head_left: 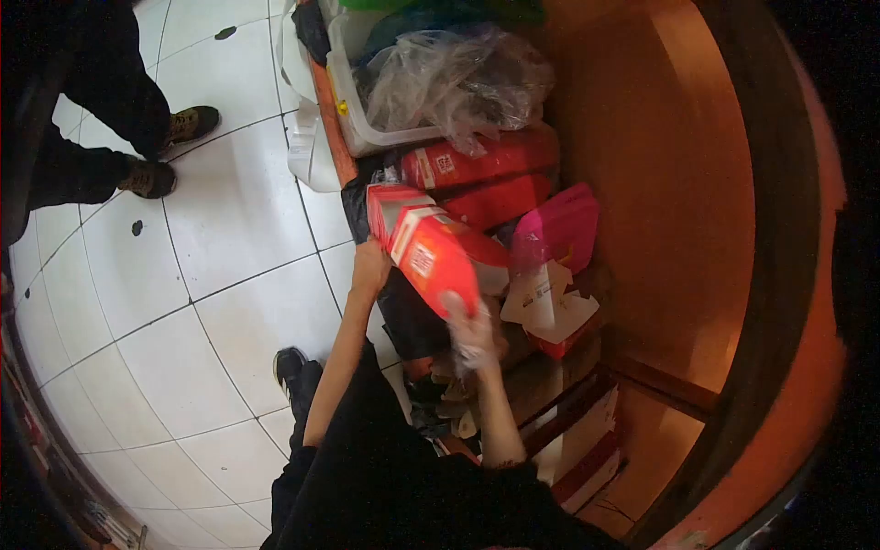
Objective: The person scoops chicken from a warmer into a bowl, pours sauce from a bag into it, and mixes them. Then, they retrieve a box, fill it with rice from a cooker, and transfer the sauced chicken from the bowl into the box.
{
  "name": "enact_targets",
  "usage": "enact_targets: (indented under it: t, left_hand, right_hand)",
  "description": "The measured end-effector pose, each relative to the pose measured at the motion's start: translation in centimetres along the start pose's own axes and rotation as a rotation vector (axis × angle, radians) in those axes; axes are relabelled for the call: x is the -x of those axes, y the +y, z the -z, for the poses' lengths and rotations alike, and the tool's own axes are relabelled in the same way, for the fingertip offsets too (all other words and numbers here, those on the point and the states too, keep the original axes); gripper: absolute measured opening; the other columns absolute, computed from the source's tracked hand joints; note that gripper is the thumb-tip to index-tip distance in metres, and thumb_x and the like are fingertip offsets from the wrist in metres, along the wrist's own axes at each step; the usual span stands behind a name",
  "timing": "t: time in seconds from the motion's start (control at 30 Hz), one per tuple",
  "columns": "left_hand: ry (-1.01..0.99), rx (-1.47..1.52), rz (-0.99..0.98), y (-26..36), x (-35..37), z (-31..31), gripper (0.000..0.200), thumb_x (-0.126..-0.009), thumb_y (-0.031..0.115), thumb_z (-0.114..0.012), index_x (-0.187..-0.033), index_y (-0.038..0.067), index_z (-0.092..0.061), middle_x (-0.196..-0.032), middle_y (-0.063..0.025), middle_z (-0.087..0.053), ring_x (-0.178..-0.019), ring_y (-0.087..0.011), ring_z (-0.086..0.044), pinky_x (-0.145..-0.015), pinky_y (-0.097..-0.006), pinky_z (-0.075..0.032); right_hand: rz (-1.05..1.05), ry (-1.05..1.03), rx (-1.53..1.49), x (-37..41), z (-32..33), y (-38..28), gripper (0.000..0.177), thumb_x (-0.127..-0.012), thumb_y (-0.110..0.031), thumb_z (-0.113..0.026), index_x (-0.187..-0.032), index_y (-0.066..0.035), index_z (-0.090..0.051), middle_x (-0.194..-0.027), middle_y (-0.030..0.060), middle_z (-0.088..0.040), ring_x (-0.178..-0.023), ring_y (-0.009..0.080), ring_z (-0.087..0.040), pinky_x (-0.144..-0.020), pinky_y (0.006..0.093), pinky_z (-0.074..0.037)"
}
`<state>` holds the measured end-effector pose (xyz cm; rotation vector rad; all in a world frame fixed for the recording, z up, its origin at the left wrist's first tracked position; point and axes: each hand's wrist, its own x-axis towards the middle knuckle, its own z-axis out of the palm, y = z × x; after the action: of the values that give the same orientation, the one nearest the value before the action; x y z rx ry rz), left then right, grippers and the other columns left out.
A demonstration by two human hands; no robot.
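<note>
Head view: white tiled floor point(243, 229) ran from 7 to 11 o'clock; one person's two shoes point(170, 151) stood at 10. One red carton stack point(431, 257), at centre, was held. Left hand point(370, 268) gripped its left edge, fingers partly hidden. Right hand point(472, 328), clear-gloved, touched its lower end; blurred, grip width not readable. One tub point(371, 137) with clear bags point(458, 87) at 12, one pink package point(561, 227) at 2, one open carton point(550, 310) between 3 and 4.
</note>
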<state>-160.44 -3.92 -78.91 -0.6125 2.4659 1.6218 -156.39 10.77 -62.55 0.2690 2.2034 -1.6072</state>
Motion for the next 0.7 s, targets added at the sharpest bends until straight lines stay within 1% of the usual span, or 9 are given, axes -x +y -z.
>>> enact_targets:
  t: [0.17, 0.23, 0.27, 0.4, 0.43, 0.5, 0.6, 0.67, 0.7]
  left_hand:
    - [0.03, -0.084, -0.25, 13.5, 1.0, 1.9, 0.029, -0.077, 0.004, -0.042, -0.099, -0.014, -0.04, -0.068, -0.0294, -0.055, -0.066, -0.0435, -0.057, -0.058, -0.0478, -0.047]
    - [-0.103, -0.315, -0.376, 17.6, -0.9, -0.5, 0.043, -0.078, 0.007, -0.045, -0.11, -0.018, -0.032, -0.078, -0.0285, -0.057, -0.075, -0.0384, -0.059, -0.061, -0.0436, -0.048]
    - [-0.125, -0.134, -0.272, 21.3, -0.3, 0.1, 0.058, -0.079, 0.017, -0.051, -0.116, -0.019, -0.025, -0.087, -0.0298, -0.056, -0.081, -0.0362, -0.059, -0.063, -0.0392, -0.049]
    - [-0.008, -0.073, -0.344, 20.8, -2.8, -5.0, 0.073, -0.075, 0.032, -0.06, -0.119, -0.015, -0.027, -0.102, -0.0285, -0.052, -0.092, -0.0303, -0.056, -0.076, -0.0359, -0.046]
    - [0.014, 0.005, -0.311, 19.6, -2.8, -5.7, 0.077, -0.074, 0.036, -0.063, -0.12, -0.014, -0.027, -0.105, -0.0281, -0.051, -0.094, -0.0289, -0.055, -0.079, -0.0351, -0.045]
    - [0.023, 0.716, 0.188, 18.2, -0.2, -4.8, 0.055, -0.08, 0.029, -0.056, -0.119, -0.005, -0.036, -0.103, -0.021, -0.054, -0.091, -0.0246, -0.054, -0.077, -0.0329, -0.044]
    - [-0.378, 0.75, 0.227, 22.0, 10.7, 5.1, 0.027, -0.086, 0.015, -0.045, -0.107, 0.001, -0.049, -0.092, -0.0098, -0.055, -0.083, -0.0182, -0.053, -0.069, -0.0267, -0.044]
    - [-0.513, 0.751, -0.294, 24.9, 18.9, 10.4, 0.025, -0.089, 0.016, -0.043, -0.107, 0.001, -0.051, -0.098, -0.0054, -0.053, -0.093, -0.0142, -0.05, -0.082, -0.0272, -0.039]
    - [-0.654, 0.736, -0.286, 26.7, 23.8, 13.8, 0.04, -0.081, 0.028, -0.058, -0.114, 0.007, -0.049, -0.111, -0.0092, -0.05, -0.11, -0.0206, -0.043, -0.095, -0.0347, -0.031]
  right_hand:
    - [-0.173, 0.267, -0.384, 10.4, 3.8, -0.8, 0.033, -0.085, -0.025, -0.05, -0.109, -0.002, -0.05, -0.099, 0.0074, -0.058, -0.089, 0.0165, -0.056, -0.074, 0.03, -0.045]
    - [-0.196, 0.338, -0.429, 14.2, 4.1, -1.2, 0.033, -0.085, -0.024, -0.051, -0.11, -0.003, -0.05, -0.099, 0.0076, -0.057, -0.089, 0.0156, -0.056, -0.073, 0.0289, -0.045]
    - [-0.201, 0.364, -0.44, 15.8, 4.2, -1.6, 0.033, -0.085, -0.024, -0.051, -0.11, -0.003, -0.05, -0.099, 0.0077, -0.057, -0.089, 0.0152, -0.056, -0.073, 0.0283, -0.045]
    - [-0.207, 0.437, -0.499, 21.5, 4.6, -3.5, 0.034, -0.084, -0.024, -0.052, -0.111, -0.004, -0.049, -0.099, 0.008, -0.057, -0.088, 0.0134, -0.056, -0.072, 0.0261, -0.046]
    - [-0.206, 0.45, -0.519, 22.8, 4.6, -4.1, 0.034, -0.084, -0.024, -0.053, -0.111, -0.004, -0.048, -0.099, 0.0081, -0.057, -0.088, 0.0129, -0.056, -0.071, 0.0256, -0.046]
    - [-0.193, 0.47, -0.584, 24.8, 4.5, -5.4, 0.035, -0.083, -0.023, -0.053, -0.112, -0.004, -0.048, -0.099, 0.0083, -0.056, -0.088, 0.012, -0.056, -0.071, 0.0245, -0.046]
    - [-0.24, 0.437, -0.632, 27.3, 4.3, -9.1, 0.036, -0.083, -0.023, -0.054, -0.113, -0.005, -0.047, -0.099, 0.0086, -0.056, -0.087, 0.0107, -0.056, -0.07, 0.0228, -0.047]
    - [-0.371, 0.259, -0.338, 27.8, 5.4, -12.5, 0.033, -0.083, -0.026, -0.054, -0.107, -0.004, -0.05, -0.096, 0.0101, -0.057, -0.083, 0.0139, -0.056, -0.068, 0.0249, -0.046]
    - [-0.248, 0.206, -0.217, 29.5, 5.5, -13.0, 0.031, -0.084, -0.025, -0.052, -0.105, -0.003, -0.051, -0.093, 0.0112, -0.057, -0.081, 0.0169, -0.056, -0.069, 0.0273, -0.045]
